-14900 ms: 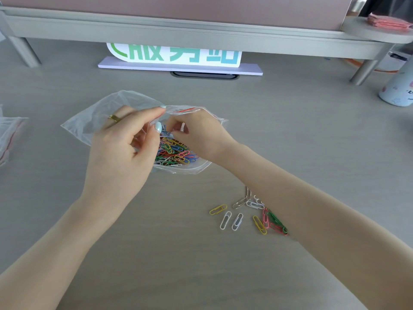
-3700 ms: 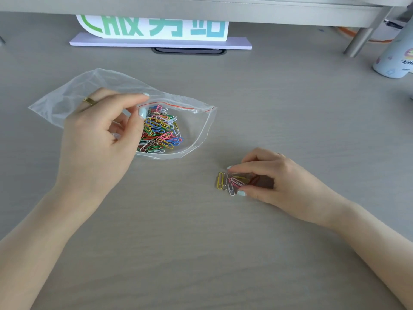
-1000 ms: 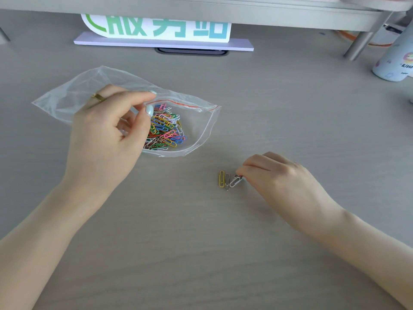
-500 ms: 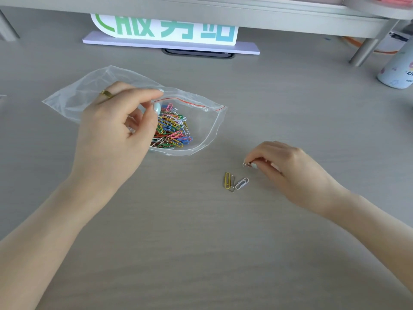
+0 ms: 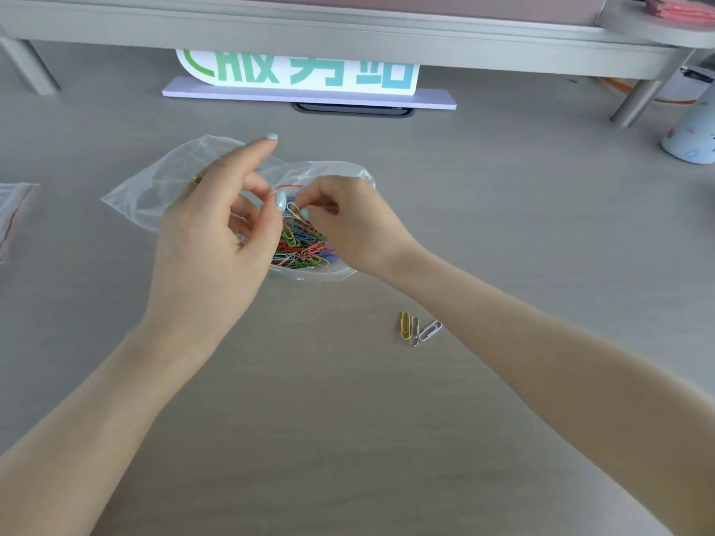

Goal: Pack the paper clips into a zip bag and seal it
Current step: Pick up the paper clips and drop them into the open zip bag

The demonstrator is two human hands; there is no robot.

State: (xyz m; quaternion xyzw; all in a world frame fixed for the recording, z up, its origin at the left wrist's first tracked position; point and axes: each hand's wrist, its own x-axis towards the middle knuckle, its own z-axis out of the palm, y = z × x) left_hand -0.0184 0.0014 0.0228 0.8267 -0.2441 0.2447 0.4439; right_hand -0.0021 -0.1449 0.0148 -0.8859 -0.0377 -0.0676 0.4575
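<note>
A clear zip bag (image 5: 154,187) with a red seal line lies on the grey desk, its mouth facing right. Inside it sits a heap of coloured paper clips (image 5: 305,245). My left hand (image 5: 216,241) holds the bag's mouth open with thumb and curled fingers, index finger stretched up. My right hand (image 5: 348,222) pinches a silver paper clip (image 5: 294,209) right at the bag's mouth. Three loose clips (image 5: 418,330), one yellow and two silver, lie on the desk below my right forearm.
A sign with green and blue characters (image 5: 301,75) stands at the back under a grey shelf (image 5: 348,32). Another zip bag (image 5: 15,210) pokes in at the left edge. A pale bottle (image 5: 692,141) stands at the far right.
My right hand lifted from the desk with a silver clip and moved up-left to the bag's mouth. My left index finger straightened. Three clips stayed on the desk.
</note>
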